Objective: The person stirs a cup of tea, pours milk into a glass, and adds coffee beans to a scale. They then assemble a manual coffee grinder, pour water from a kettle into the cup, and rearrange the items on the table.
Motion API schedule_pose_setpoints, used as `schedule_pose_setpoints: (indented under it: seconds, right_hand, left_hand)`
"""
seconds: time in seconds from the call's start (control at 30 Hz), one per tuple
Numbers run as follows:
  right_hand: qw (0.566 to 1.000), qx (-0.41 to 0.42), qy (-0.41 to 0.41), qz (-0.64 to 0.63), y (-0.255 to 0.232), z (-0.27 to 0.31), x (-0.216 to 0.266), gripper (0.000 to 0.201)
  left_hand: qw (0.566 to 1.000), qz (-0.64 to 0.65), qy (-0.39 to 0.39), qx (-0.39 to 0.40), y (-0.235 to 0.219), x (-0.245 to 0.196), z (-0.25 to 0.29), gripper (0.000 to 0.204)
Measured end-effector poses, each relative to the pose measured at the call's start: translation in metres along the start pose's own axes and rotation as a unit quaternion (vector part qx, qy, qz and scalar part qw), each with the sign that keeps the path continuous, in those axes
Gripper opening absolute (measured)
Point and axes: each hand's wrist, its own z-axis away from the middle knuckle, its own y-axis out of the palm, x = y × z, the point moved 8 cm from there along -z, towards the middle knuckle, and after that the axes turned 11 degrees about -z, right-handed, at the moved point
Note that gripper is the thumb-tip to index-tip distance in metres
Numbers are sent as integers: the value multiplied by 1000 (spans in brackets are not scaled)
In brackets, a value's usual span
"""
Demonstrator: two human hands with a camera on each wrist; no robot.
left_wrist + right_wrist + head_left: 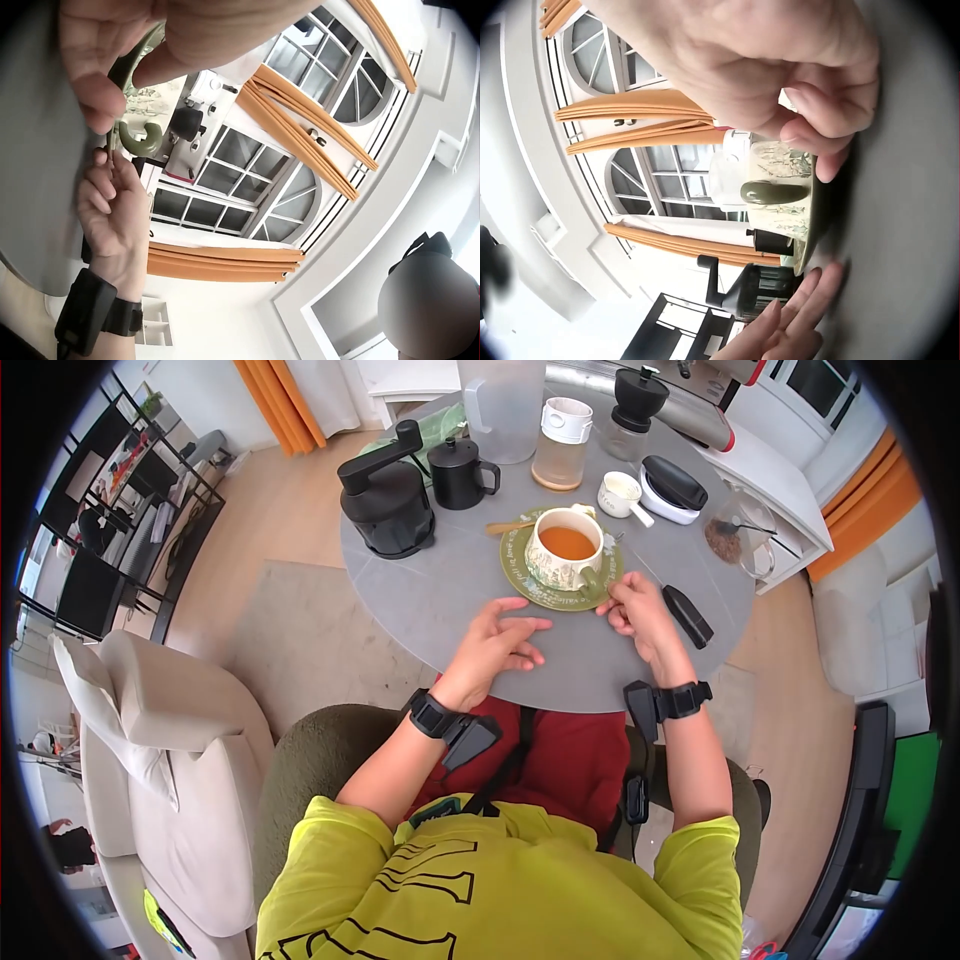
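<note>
A cream cup (563,565) with a leafy pattern and a green handle stands on a green saucer (520,582) and holds orange-brown liquid. My right hand (642,618) pinches the saucer's near right rim, thumb on one side and curled fingers on the other. At the near left rim, my left hand (492,650) has its fingers loosely extended, index fingertip right by the edge. A wooden stick (508,528) lies across the saucer's far left side. In the right wrist view, the cup's handle (774,193) points towards the camera.
Behind the saucer stand a black hand grinder (388,510), a black pot (462,475), a clear pitcher (503,410) and a glass jar (560,455). A white measuring cup (620,495), a small scale (672,488) and a black-handled tool (687,616) are to the right.
</note>
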Motion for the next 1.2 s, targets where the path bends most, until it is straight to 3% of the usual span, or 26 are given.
schedule_pose_setpoints:
  seconds: [0.27, 0.53, 0.67, 0.77, 0.83, 1.0, 1.07, 1.1, 1.17, 1.2]
  right_hand:
    - [981, 103, 97, -136, 38, 48, -32, 18]
    - [962, 110, 128, -214, 71, 69, -51, 23]
    - [958, 154, 156, -182, 76, 81, -43, 25]
    - [968, 178, 157, -87, 73, 89, -40, 28]
    - [968, 207, 127, -68, 69, 94, -30, 25]
    - [979, 184, 59, -60, 38, 96, 1, 26]
    - [993, 115, -26, -31, 17, 90, 25, 26]
    - [993, 113, -25, -33, 11, 85, 28, 26]
    - [993, 52, -105, -26, -8, 73, 46, 25]
    - [993, 48, -105, -27, -10, 67, 48, 25]
  left_hand:
    - [999, 35, -3, 30, 20, 10, 1, 40]
    - [997, 13, 15, -69, 10, 10, 2, 44]
    - [996, -1, 21, -87, 4, 12, -8, 41]
    - [996, 2, 21, -86, -2, 9, -12, 40]
    - [998, 9, 26, -60, -6, 3, -14, 39]
    - [999, -22, 18, -36, -27, -8, -20, 46]
    - [997, -69, 7, -23, -36, -12, -23, 58]
    - [997, -79, -2, -23, -40, -13, -25, 64]
    - [995, -96, 6, -18, -47, -15, -30, 60]
    - [993, -113, 15, -15, -50, -17, -32, 57]
